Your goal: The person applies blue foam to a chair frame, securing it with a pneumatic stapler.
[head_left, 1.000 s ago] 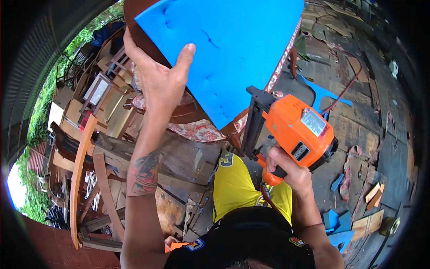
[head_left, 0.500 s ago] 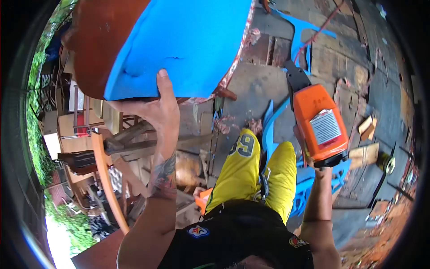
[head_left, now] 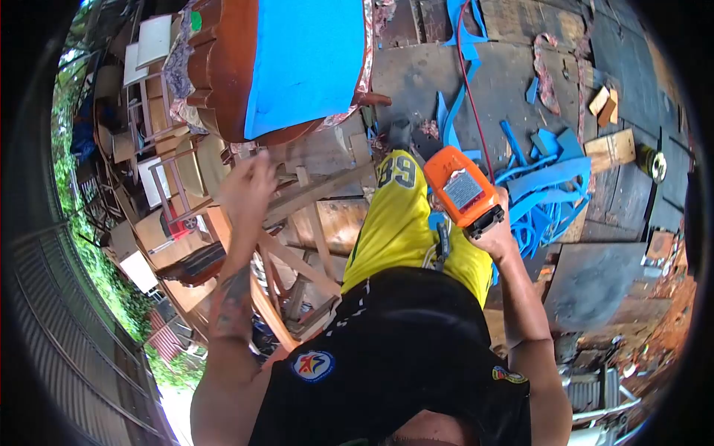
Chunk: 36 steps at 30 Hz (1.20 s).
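Orange tool (head_left: 460,187) gripped in my right hand (head_left: 497,238), best angled off my knee (head_left: 396,172). Left hand (head_left: 249,186) hangs loosely open.

Daylight w/ glare at lower L, near foliage (head_left: 111,279); L hand (head_left: 249,186) motion-blurred; fisheye distortion, edges black.

Number "89" on the thigh of the yellow shorts (head_left: 383,215), near the hem; lettering on the label (head_left: 462,190) of the orange stapler (head_left: 455,182), illegible.
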Each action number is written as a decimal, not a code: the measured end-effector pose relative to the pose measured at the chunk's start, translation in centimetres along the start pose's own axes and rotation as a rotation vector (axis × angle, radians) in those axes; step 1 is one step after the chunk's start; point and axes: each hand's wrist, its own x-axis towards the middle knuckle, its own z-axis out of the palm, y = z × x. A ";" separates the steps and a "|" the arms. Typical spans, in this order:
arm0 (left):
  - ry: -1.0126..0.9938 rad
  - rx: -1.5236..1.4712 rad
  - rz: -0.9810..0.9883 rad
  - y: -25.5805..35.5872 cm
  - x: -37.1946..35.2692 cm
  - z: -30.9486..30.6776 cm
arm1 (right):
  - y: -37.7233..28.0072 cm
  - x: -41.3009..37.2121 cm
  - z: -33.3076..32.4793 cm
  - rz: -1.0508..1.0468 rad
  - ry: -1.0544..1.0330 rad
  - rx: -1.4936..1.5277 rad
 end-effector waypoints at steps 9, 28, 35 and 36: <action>-0.231 1.230 1.759 24.5 2.4 -2.2 | -5.1 3.0 5.1 0.032 0.145 0.145; -0.668 2.489 1.672 14.3 2.7 2.6 | -5.6 1.2 17.1 0.242 0.305 0.573; -0.355 2.480 1.671 10.0 3.0 3.1 | -1.9 5.2 22.3 0.009 0.337 0.964; -0.290 2.512 1.801 9.7 3.1 2.9 | -1.5 5.5 23.1 0.000 0.350 0.878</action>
